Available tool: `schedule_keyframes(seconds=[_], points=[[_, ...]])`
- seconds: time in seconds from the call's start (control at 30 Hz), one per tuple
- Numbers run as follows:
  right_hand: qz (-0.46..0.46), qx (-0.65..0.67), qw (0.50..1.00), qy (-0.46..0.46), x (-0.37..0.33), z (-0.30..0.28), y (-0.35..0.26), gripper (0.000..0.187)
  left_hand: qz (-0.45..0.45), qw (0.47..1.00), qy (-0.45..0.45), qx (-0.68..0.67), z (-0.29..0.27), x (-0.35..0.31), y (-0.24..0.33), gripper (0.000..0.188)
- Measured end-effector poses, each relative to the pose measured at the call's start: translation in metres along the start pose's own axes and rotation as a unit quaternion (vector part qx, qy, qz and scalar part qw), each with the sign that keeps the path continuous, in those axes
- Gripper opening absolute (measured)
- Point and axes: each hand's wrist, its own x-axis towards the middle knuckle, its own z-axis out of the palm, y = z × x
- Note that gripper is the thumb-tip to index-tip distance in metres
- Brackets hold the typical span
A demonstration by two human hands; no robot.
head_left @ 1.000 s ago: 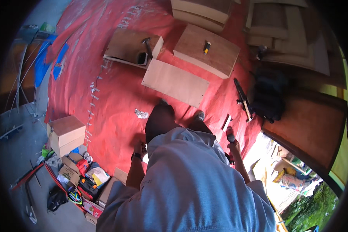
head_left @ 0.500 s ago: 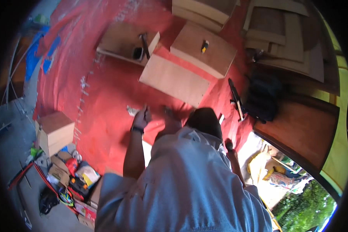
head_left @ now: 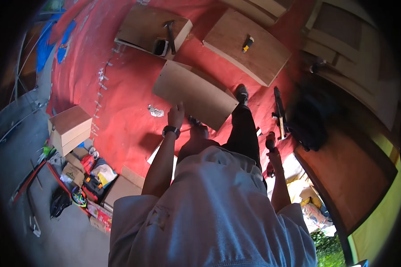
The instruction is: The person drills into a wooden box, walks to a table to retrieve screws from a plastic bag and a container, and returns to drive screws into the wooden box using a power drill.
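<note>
One brown box (head_left: pixel 69 127), seemingly closed.

Daylight falls bright at the lower right, while the red floor covering (head_left: pixel 120 111) sits in dimmer, warm shade. Edges bend and darken strongly; the dark bag (head_left: pixel 309 118) looks blurred, perhaps from motion.

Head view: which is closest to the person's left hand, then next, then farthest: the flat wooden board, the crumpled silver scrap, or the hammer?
From the left hand:
1. Flat wooden board, touching the fingertips, just ahead.
2. Crumpled silver scrap, on the red sheet to the hand's left.
3. Hammer, far ahead, lying on another board.
</note>
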Motion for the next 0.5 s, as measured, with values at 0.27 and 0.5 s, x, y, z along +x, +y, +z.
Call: schedule_keyframes(seconds=[0.27,0.5], points=[[-0.188,-0.1,0.977,-0.017,0.183,-0.063,-0.099,0.086,-0.051,0.993,0.065,0.082,0.041,0.033,0.082,0.052],[-0.342,-0.128,0.928,0.079,0.349,-0.06,-0.172,0.057,-0.117,0.991,0.052,0.03,0.044,0.033,0.062,0.049]])
